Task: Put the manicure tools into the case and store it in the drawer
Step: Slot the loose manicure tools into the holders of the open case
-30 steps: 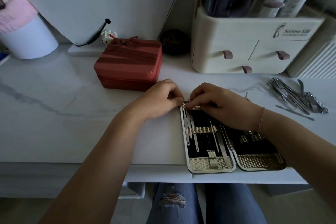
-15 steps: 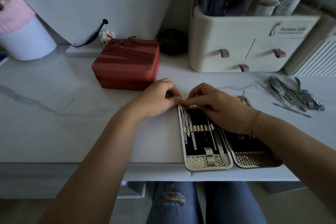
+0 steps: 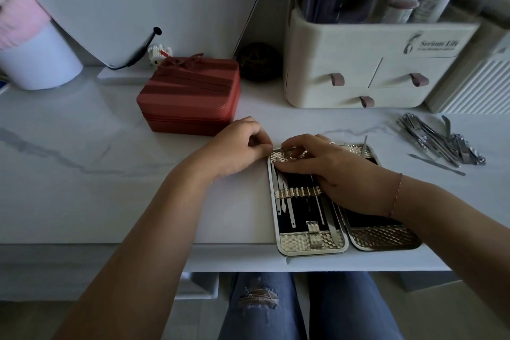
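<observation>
While both hands meet at the far end of the open case (image 3: pixel 313 243), the left hand (image 3: pixel 237 148) is curled, fingertips pinched at the case's far left corner, apparently on the end of a thin metal tool (image 3: pixel 284 149) lying across the gold-textured end strip. Right hand (image 3: pixel 328 171) lies palm-down over the case's left half, fingers bent and pressing near the same tool; whether it actually grips the tool, cannot tell. Case lies flat on the table (image 3: pixel 82 174), opened like a book, directly under and nearer the body than the hands, its near end at the table edge. Left half holds several slim tools (image 3: pixel 287 201) tucked under a gold ribbed strap (image 3: pixel 296 191) on black lining; right half is mostly hidden by the right forearm. One thin tool (image 3: pixel 364 143) stands up at the far end of the right half, just beyond the right hand. Loose pile of manicure tools (image 3: pixel 438 141) rests on the table well to the right of the right hand. Red box (image 3: pixel 190 94) sits just beyond the left hand. Cream organiser (image 3: pixel 364 63) with small drawers stands beyond the right hand, against the wall. White cup (image 3: pixel 36 61) far to the left.
</observation>
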Demonstrator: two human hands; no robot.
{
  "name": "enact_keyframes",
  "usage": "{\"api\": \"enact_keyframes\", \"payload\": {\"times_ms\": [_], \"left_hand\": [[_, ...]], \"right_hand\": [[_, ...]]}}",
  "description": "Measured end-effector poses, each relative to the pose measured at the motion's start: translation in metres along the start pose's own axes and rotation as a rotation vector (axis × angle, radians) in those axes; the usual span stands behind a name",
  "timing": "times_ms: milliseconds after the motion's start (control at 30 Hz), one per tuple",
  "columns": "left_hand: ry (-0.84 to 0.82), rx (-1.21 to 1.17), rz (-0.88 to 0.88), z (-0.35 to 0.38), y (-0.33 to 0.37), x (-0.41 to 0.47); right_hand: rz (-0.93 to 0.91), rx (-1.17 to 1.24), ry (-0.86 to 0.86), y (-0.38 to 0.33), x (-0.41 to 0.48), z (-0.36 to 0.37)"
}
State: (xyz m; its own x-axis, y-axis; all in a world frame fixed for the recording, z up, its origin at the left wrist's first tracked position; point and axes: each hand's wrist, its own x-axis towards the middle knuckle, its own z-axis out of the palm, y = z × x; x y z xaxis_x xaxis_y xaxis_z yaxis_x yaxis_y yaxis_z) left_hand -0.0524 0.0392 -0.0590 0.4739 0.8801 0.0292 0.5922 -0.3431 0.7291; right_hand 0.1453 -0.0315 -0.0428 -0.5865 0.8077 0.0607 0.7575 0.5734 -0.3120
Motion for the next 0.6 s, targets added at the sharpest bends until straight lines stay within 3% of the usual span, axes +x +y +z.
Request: {"api": "enact_keyframes", "payload": {"times_ms": [333,600], "left_hand": [[-0.002,-0.005,0.000,0.000,0.000,-0.001],[0.010,-0.004,0.018,0.000,0.000,0.000]], "right_hand": [[0.007,0.145,0.033,0.006,-0.002,0.001],[0.001,0.096,0.081,0.000,-0.001,0.007]]}}
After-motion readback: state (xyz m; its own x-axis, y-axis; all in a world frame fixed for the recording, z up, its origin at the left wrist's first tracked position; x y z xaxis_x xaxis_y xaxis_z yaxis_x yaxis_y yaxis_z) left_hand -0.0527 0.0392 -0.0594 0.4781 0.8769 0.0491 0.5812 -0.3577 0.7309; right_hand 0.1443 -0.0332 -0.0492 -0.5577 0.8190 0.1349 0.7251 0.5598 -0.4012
